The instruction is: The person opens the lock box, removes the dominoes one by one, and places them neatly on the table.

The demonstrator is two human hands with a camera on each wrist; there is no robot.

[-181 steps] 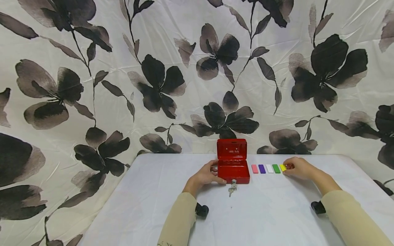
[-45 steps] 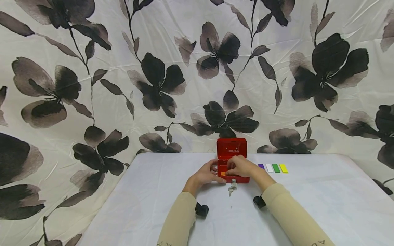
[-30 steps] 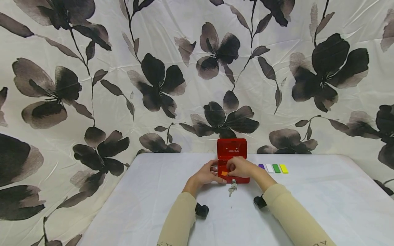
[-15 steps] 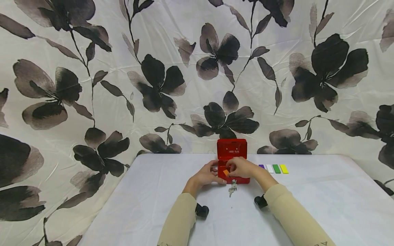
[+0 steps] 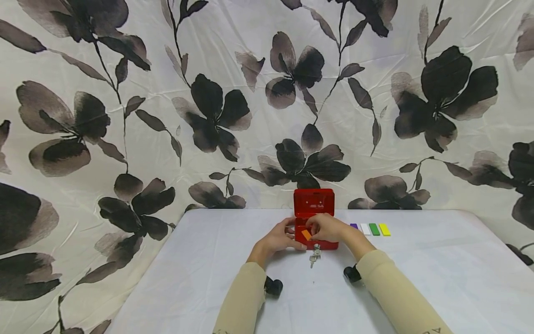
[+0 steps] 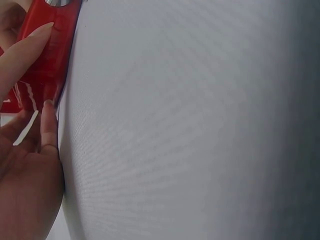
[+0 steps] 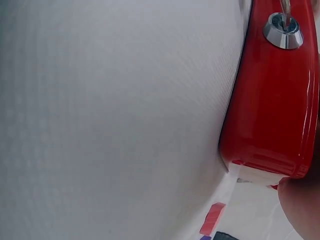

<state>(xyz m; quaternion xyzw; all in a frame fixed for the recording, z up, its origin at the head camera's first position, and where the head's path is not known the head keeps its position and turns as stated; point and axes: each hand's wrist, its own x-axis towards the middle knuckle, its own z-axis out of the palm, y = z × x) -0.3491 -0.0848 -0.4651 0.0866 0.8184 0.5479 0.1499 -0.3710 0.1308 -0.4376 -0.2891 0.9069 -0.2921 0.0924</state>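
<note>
An open red cash box [image 5: 317, 245] stands on the table with its lid raised. My left hand [image 5: 277, 239] grips its left front corner; in the left wrist view the thumb lies on the front wall and the fingers on the side. Inside the box, my right hand [image 5: 327, 227] pinches a small flat orange block [image 5: 306, 235], which lies at a slant. The right fingertips are partly hidden. Keys [image 5: 313, 260] hang from the lock [image 7: 283, 30] on the box's front.
Right of the box, purple [image 5: 354, 226], white [image 5: 365, 229], green [image 5: 374, 229] and yellow [image 5: 384, 229] blocks form a row. A pink block [image 7: 213, 218] shows in the right wrist view. A floral cloth [image 5: 217, 116] hangs behind the white table [image 5: 200, 260].
My right hand has moved left from the yellow block into the box. The orange block has appeared there and turned from level to slanted. The left hand stays on the box.
</note>
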